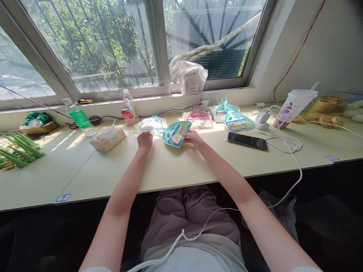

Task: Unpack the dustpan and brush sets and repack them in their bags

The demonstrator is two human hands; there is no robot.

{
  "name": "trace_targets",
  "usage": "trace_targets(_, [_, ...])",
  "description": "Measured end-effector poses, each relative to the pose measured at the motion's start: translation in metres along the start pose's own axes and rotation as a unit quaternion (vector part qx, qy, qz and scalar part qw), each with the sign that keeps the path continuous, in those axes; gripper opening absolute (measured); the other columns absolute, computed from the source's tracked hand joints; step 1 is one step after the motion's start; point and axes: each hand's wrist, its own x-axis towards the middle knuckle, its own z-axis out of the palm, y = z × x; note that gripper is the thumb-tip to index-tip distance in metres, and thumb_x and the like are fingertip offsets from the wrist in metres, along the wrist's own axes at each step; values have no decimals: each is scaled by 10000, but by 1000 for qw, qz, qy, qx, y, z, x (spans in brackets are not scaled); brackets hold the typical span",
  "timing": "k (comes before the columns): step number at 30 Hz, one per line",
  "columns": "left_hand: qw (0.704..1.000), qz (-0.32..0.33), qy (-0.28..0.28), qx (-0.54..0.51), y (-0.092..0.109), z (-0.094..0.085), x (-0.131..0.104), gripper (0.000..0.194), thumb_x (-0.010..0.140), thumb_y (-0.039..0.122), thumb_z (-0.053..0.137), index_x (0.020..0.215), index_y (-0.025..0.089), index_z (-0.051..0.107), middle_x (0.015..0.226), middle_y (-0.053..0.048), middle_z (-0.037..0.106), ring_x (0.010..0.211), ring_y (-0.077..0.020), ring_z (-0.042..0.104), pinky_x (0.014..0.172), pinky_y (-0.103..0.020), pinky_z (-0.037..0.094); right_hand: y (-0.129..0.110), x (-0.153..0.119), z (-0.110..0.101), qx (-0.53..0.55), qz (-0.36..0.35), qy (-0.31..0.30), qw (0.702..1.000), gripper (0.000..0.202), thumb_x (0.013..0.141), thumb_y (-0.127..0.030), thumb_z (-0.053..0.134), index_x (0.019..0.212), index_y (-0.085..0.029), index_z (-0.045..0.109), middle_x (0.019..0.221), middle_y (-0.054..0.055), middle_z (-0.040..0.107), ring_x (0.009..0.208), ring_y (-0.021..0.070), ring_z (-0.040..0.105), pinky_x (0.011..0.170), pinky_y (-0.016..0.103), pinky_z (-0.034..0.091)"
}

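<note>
Our right fingers [187, 137] pinch the teal dustpan [169, 138], handle [160, 130] towards ten o'clock, near our curled left fingers [145, 135], contents hidden.

White top [198, 260], loose mauve trousers [167, 221]

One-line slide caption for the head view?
Right hand holds a teal dustpan set, left hand beside it, at a pale table by the window.

Metal-framed windows [136, 45] fill the upper left and centre of the frame, a pale wall [334, 49] the upper right. Sunlight streaks the yellowish surface [181, 168] below.
</note>
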Motion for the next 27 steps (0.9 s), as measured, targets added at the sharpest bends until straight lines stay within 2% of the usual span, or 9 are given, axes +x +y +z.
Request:
trace_targets(5, [991, 24, 50, -124, 9, -2, -6, 217, 891, 254, 512, 985, 194, 698, 1007, -150, 668, 1095, -358, 563, 981, -432, 381, -2, -4, 5, -2, -24, -58, 998, 175, 768, -41, 700, 902, -134, 636, 827, 63, 736, 672, 181, 709, 716, 360, 628])
trace_targets(13, [976, 107, 78, -174, 22, -7, -15, 251, 917, 301, 535, 1061, 232, 728, 1097, -108, 691, 1097, -307, 595, 916, -365, 439, -1, -5, 7, 45, -46, 0, 998, 163, 801, -22, 663, 907, -139, 623, 744, 36, 722, 669, 171, 702, 771, 395, 630])
trace_targets(17, [976, 145, 90, -139, 32, -5, -17, 297, 952, 315, 476, 1123, 256, 712, 1167, -71, 694, 1145, -263, 581, 975, -382, 441, 0, -5, 10, 76, -38, -20, 996, 151, 791, -17, 682, 896, -115, 636, 763, 58, 732, 675, 182, 708, 826, 423, 609])
trace_targets(19, [969, 175, 107, -139, 37, -4, -19, 305, 964, 327, 460, 1126, 260, 710, 1157, -60, 701, 1158, -244, 582, 1095, -421, 357, 1, -5, 13, 83, -37, -44, 995, 154, 779, -37, 713, 897, -111, 646, 775, 64, 737, 687, 188, 710, 835, 420, 604])
trace_targets(21, [960, 196, 127, -157, 44, -3, -20, 284, 957, 347, 489, 1126, 273, 704, 1191, -48, 688, 1232, -236, 542, 1206, -460, 168, 4, -5, 16, 94, -40, -53, 993, 148, 778, -50, 723, 892, -111, 652, 788, 65, 741, 696, 188, 711, 837, 414, 605])
trace_targets(23, [952, 170, 167, -194, 49, -3, -21, 337, 921, 392, 560, 1225, 275, 645, 1365, -59, 585, 1380, -249, 402, 1226, -482, 14, 7, -4, 18, 114, -54, -51, 991, 130, 787, -57, 716, 885, -115, 654, 823, 63, 746, 709, 183, 713, 845, 407, 607])
trace_targets(24, [945, 134, 197, -226, 50, -3, -21, 442, 894, 422, 600, 1308, 270, 580, 1464, -72, 490, 1447, -258, 295, 1224, -490, -9, 8, -3, 19, 126, -64, -50, 989, 120, 792, -60, 712, 879, -118, 654, 845, 62, 749, 720, 180, 715, 851, 402, 608])
trace_targets(26, [917, 38, 231, -325, 49, -2, -17, 664, 851, 481, 644, 1434, 252, 424, 1562, -102, 336, 1502, -267, 146, 1223, -500, 37, 10, -3, 20, 148, -80, -45, 985, 99, 801, -64, 702, 863, -122, 651, 877, 60, 750, 738, 173, 718, 863, 390, 609])
trace_targets(27, [897, 1, 201, -393, 47, -2, -14, 717, 850, 509, 634, 1461, 244, 369, 1569, -115, 316, 1505, -270, 136, 1221, -503, 90, 10, -3, 21, 156, -84, -44, 983, 93, 804, -65, 699, 857, -123, 650, 883, 59, 750, 745, 171, 718, 867, 386, 609])
